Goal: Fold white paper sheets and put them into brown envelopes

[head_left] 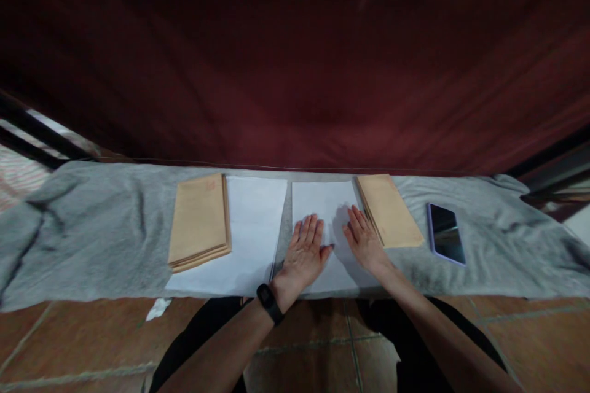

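My left hand (pixel 305 255) lies flat on a white sheet of paper (pixel 318 199), near its left edge, with a black band on the wrist. Toward the same sheet's right side rests my right hand (pixel 365 242), fingers stretched out and holding nothing. Just right of those fingertips is a stack of brown envelopes (pixel 391 212), touching or overlapping the sheet's edge. To the left is a pile of white paper (pixel 255 215), partly covered by a thicker stack of brown envelopes (pixel 199 215).
A grey cloth (pixel 115 227) covers the long narrow surface. At the right lies a phone (pixel 446 233) with a purple case. Dark red fabric (pixel 295 73) hangs behind. On the tiled floor (pixel 318 356), a crumpled white scrap (pixel 158 308) lies near the front edge.
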Motion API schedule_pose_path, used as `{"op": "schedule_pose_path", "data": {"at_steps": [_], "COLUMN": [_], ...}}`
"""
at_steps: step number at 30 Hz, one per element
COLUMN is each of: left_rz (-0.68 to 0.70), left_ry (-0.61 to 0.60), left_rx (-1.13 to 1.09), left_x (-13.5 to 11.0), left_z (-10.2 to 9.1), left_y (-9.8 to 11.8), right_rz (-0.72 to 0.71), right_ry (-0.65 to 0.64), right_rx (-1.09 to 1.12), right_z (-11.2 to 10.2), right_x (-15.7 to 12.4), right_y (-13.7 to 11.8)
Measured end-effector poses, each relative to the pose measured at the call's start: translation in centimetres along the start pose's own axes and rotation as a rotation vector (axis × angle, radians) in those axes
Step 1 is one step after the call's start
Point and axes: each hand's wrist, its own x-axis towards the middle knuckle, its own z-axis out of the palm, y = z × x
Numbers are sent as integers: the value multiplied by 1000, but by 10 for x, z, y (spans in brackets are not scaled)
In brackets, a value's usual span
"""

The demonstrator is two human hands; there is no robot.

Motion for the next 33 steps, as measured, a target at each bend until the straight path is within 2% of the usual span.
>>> {"op": "schedule_pose_path", "data": {"at_steps": [4, 8, 14, 17, 20, 28, 33], "left_rz": [5, 15, 4, 17, 34, 50, 54], "left_ry": [6, 8, -23, -6, 19, 61, 45], "left_rx": [35, 65, 108, 117, 113, 94, 76], "left_x": [1, 3, 6, 8, 9, 11, 11], "left_z": [4, 7, 6, 7, 9, 14, 15], "left_y": [-2, -4, -1, -1, -3, -7, -8], "right_rz": [25, 203, 387, 413, 442, 467, 453], "right_ry": [58, 99, -89, -130, -118, -47, -75], "right_rx": [-101, -278, -382, -391, -395, -418, -420], "right_z": [-16, -29, -37, -37, -36, -37, -38], "right_x": [16, 25, 49, 67, 79, 81, 83], "right_y": [13, 25, 25, 24, 25, 33, 41]}}
